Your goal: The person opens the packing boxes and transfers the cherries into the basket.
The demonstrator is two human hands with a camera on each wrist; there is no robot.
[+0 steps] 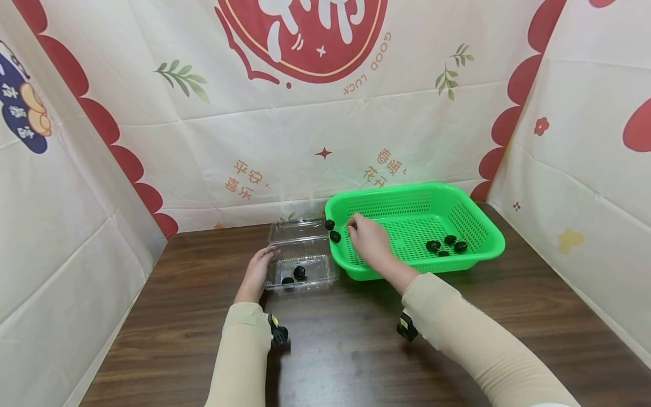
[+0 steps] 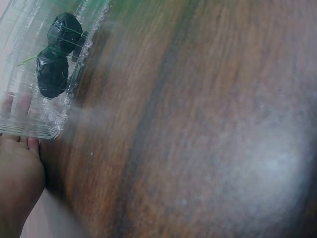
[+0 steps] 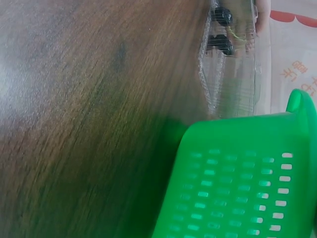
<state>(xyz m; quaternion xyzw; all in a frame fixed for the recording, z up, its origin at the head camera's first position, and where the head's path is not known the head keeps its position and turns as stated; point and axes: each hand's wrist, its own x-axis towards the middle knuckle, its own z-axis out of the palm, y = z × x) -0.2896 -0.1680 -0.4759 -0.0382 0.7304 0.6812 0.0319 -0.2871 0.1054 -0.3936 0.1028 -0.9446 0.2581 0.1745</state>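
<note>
Green basket's rim [image 1: 352, 271] beside clear box [image 1: 317, 267], broad tabletop [image 1: 335, 350] in front

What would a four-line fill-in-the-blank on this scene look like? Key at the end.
1. The basket is ____ in colour.
2. The hand touching the clear box is the person's ____ hand.
3. In the head view, the other hand is over the ____.
4. In the head view, the cluster of black pieces inside the basket lies toward its ____ end.

Missing words: green; left; basket; right.
</note>
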